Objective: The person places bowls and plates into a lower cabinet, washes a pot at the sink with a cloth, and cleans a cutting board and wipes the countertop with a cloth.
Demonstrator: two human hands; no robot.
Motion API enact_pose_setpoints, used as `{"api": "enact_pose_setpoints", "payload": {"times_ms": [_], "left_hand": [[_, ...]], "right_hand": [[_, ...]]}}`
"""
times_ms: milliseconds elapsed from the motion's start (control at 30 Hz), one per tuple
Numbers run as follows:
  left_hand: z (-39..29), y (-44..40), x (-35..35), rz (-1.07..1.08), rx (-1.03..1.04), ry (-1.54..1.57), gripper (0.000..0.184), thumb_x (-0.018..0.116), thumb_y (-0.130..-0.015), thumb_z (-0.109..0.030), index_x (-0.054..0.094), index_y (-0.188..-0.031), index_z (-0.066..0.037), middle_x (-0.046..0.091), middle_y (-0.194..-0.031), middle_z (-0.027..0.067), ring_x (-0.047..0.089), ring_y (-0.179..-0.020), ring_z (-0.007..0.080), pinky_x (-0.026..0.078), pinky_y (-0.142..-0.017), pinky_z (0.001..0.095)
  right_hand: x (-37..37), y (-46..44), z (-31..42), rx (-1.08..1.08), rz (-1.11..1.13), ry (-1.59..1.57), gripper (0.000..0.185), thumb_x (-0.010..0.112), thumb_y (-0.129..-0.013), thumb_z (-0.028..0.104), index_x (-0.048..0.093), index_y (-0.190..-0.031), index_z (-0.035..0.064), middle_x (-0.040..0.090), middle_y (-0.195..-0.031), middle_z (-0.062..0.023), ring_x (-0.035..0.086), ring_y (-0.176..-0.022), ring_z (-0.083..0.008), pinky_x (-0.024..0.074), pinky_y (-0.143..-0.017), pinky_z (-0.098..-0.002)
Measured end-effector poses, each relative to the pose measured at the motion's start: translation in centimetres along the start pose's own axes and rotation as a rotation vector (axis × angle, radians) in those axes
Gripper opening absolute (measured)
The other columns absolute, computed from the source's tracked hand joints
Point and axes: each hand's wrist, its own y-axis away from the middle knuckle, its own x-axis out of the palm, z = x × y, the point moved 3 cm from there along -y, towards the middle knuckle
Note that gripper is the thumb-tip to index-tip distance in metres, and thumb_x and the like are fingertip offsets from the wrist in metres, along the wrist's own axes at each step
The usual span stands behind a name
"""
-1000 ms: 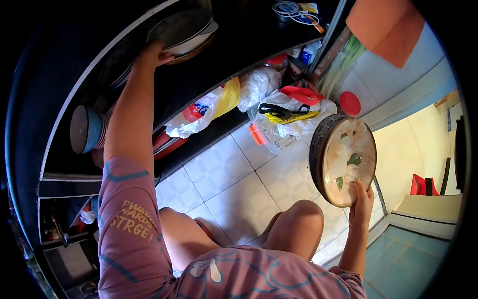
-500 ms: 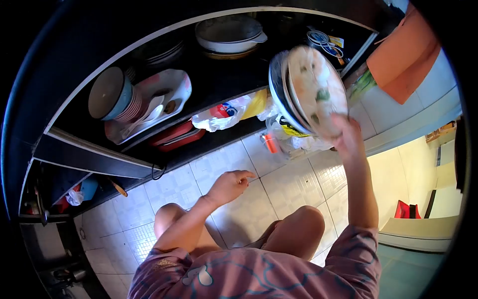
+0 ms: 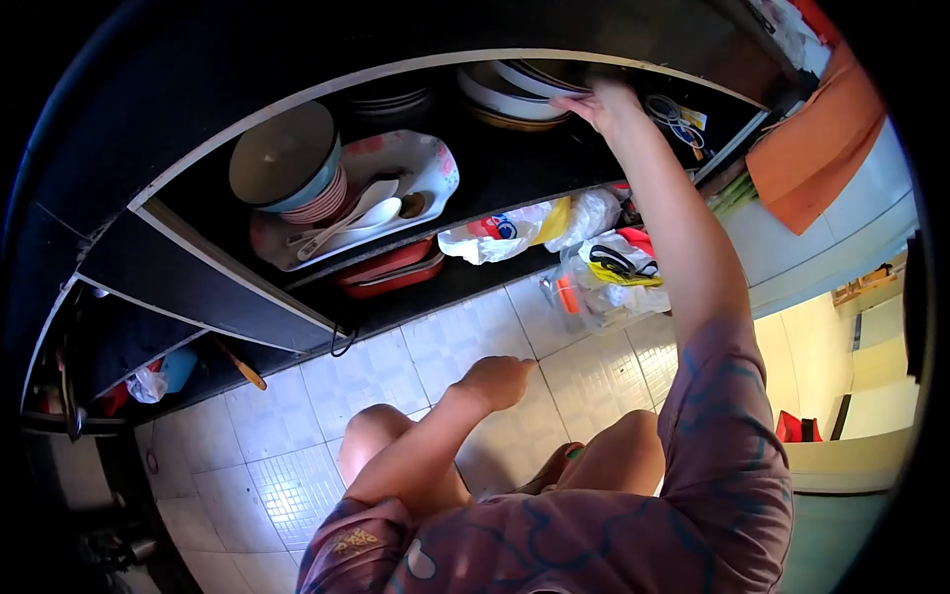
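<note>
A black cabinet (image 3: 208, 272) with pale edging (image 3: 495, 55) stands over a floor (image 3: 237, 421) of pale, dark-jointed tiles, where a bright patch of light (image 3: 289, 500) falls at left. At right, a pale tiled wall (image 3: 841, 223) adjoins a yellow-lit area (image 3: 802, 361).

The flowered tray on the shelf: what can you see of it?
The flowered tray is pale and glossy, with pink flowers and angled corners; it looks ceramic or plastic. It lies face up on the dark shelf, near its front. White spoons lie in it, beside a brownish patch I cannot name. A stack of bowls hides part of its left end, apparently standing in it. Neither left hand nor right hand touches it.
</note>
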Motion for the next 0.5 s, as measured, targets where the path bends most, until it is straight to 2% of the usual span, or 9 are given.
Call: {"api": "enact_pose_setpoints", "payload": {"times_ms": [67, 133, 167, 233, 267, 333, 433, 500], "left_hand": [[0.2, 0.3, 0.0, -0.048, 0.045, 0.047, 0.041, 0.045, -0.088, -0.017, 0.051, -0.127, -0.007, 0.063, -0.107, 0.023, 0.06, -0.102, 0.0386, 0.047, -0.087, 0.0455], [0.5, 0.5, 0.0, -0.085, 0.088, 0.088, 0.042, 0.045, -0.088, -0.017, 0.051, -0.128, -0.007, 0.063, -0.108, 0.0228, 0.059, -0.102, 0.0379, 0.046, -0.088, 0.045], [0.3, 0.8, -0.6, -0.085, 0.09, 0.085, 0.042, 0.045, -0.088, -0.017, 0.051, -0.128, -0.007, 0.063, -0.108, 0.0228, 0.059, -0.102, 0.0379, 0.046, -0.088, 0.045], [0.0, 1.5, -1.7, -0.024, 0.034, 0.104, 0.042, 0.045, -0.089, -0.017, 0.05, -0.129, -0.007, 0.063, -0.109, 0.0226, 0.059, -0.103, 0.0381, 0.046, -0.089, 0.0447], [0.2, 1.5, -1.8, -0.024, 0.036, 0.102, 0.042, 0.045, -0.089, -0.017, 0.05, -0.129, -0.007, 0.063, -0.109, 0.0226, 0.059, -0.103, 0.0381, 0.046, -0.089, 0.0447], [0.5, 1.6, -2.1, -0.055, 0.046, 0.058, 0.042, 0.045, -0.089, -0.017, 0.049, -0.13, -0.007, 0.063, -0.109, 0.0225, 0.059, -0.104, 0.038, 0.046, -0.09, 0.0447], [0.6, 1.7, -2.3, -0.055, 0.043, 0.068, 0.042, 0.046, -0.089, -0.017, 0.049, -0.13, -0.007, 0.063, -0.109, 0.0225, 0.058, -0.105, 0.0379, 0.046, -0.09, 0.0449], [0.8, 1.7, -2.1, -0.067, 0.048, 0.072, 0.042, 0.046, -0.089, -0.017, 0.049, -0.13, -0.007, 0.062, -0.11, 0.0225, 0.058, -0.105, 0.0379, 0.046, -0.09, 0.0448]], "right_hand": [[1.6, -1.5, -0.3, 0.005, -0.057, 0.018, 0.042, 0.035, -0.101, 0.024, 0.04, -0.128, -0.0074, 0.055, -0.118, -0.0321, 0.063, -0.093, -0.0483, 0.062, -0.072, -0.0439], [2.2, -3.5, -1.4, -0.054, -0.028, 0.089, 0.042, 0.038, -0.101, 0.03, 0.041, -0.132, 0.0023, 0.055, -0.124, -0.0241, 0.063, -0.092, -0.0478, 0.0628, -0.066, -0.0418], [3.3, -1.2, -0.4, -0.058, -0.066, 0.143, 0.041, 0.04, -0.1, 0.027, 0.039, -0.134, 0.0038, 0.05, -0.13, -0.0234, 0.063, -0.093, -0.0481, 0.0628, -0.063, -0.0444], [4.2, 0.1, -0.1, 0.003, -0.024, 0.139, 0.048, 0.047, -0.099, 0.019, 0.027, -0.14, 0.0052, 0.034, -0.144, -0.0185, 0.051, -0.119, -0.0421, 0.0638, -0.066, -0.0433], [3.7, -1.0, -0.3, 0.0, -0.025, 0.138, 0.048, 0.047, -0.099, 0.019, 0.027, -0.14, 0.0052, 0.034, -0.144, -0.0185, 0.051, -0.119, -0.0421, 0.0638, -0.066, -0.0433], [3.8, -1.7, 0.0, -0.076, 0.195, 0.231, 0.048, 0.046, -0.099, 0.018, 0.026, -0.141, 0.0061, 0.03, -0.147, -0.0177, 0.049, -0.12, -0.0427, 0.0636, -0.067, -0.0434], [4.2, -0.3, 1.3, -0.089, 0.172, 0.35, 0.049, 0.049, -0.098, 0.017, 0.027, -0.14, 0.0055, 0.03, -0.147, -0.0167, 0.048, -0.122, -0.0399, 0.064, -0.067, -0.0391], [3.0, -2.9, 0.3, -0.025, 0.083, 0.194, 0.064, 0.06, -0.092, 0.032, 0.03, -0.141, 0.0033, 0.035, -0.145, -0.0194, 0.046, -0.125, -0.0383, 0.0592, -0.083, -0.0419]]}}
